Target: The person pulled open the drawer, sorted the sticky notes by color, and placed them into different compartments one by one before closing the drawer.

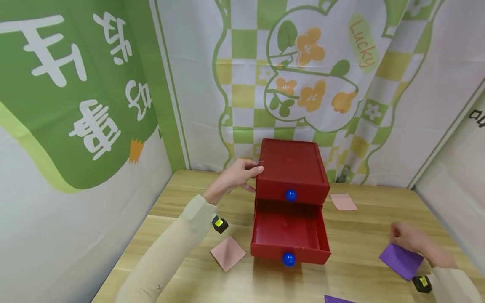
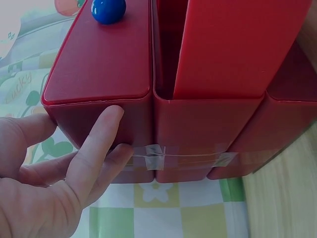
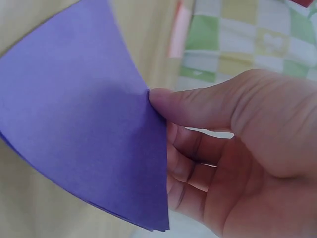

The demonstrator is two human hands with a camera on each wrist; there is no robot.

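The purple paper (image 1: 402,261) is at the right side of the tabletop (image 1: 363,261), where the right hand (image 1: 412,240) pinches its edge between thumb and curled fingers; more than one layer shows along its lower edge in the right wrist view. Well to the left stands a red drawer cabinet (image 1: 289,162), three tiers stacked and joined along one side by clear tape (image 2: 155,157). Its top drawer is closed, while the drawer below (image 1: 286,233) is pulled out; each has a blue knob (image 1: 289,259). The left hand (image 1: 239,173) rests against the top tier's left side, fingers extended and loosely spread. One pink sheet (image 1: 228,253) lies left of the pulled-out drawer, another to the cabinet's right. A second purple piece (image 1: 338,299) is cut off at the near frame edge. Behind hangs a green-checked curtain (image 1: 242,44) reading "Lucky".
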